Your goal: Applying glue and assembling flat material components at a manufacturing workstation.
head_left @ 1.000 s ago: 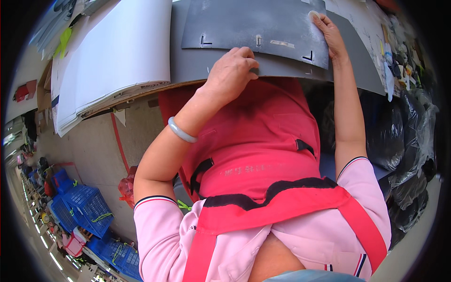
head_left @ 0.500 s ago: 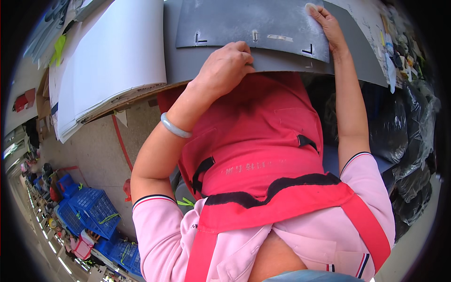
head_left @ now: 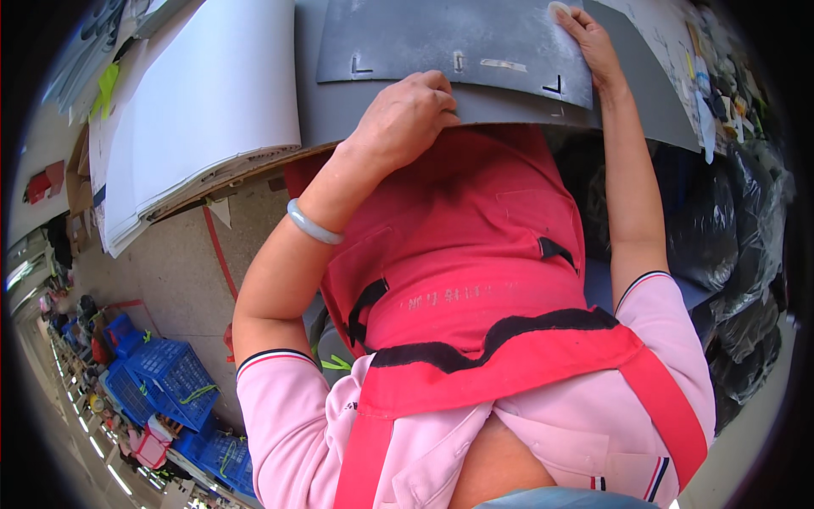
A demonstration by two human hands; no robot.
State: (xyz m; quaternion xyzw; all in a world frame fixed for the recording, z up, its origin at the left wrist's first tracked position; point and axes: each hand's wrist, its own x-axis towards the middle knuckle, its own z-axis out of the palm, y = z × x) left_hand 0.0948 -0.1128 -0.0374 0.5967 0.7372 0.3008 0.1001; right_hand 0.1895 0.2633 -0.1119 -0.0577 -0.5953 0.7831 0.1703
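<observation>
A dark grey board (head_left: 441, 38), smudged with white powder, lies on the grey table top (head_left: 509, 103). It has L-shaped marks near its lower corners, a short upright slot and a pale strip between them. My right hand (head_left: 596, 53) grips the board's right edge, a whitish cap or pad showing at one fingertip. My left hand (head_left: 405, 119) is at the board's lower edge, near the table's front edge, fingers curled together. Whatever they hold, if anything, is hidden beneath the knuckles. A pale bangle (head_left: 314, 225) circles my left wrist.
A thick stack of white sheets (head_left: 212, 76) lies left of the board. Black plastic bags (head_left: 704, 229) crowd the right side below the table. Blue crates (head_left: 174, 382) stand on the floor at lower left. Small tools and scraps (head_left: 721, 85) lie at far right.
The board has shifted very slightly away from me. Its left L-shaped mark looked black before and looks pale now. My left hand has moved a little; my right hand keeps its place.
</observation>
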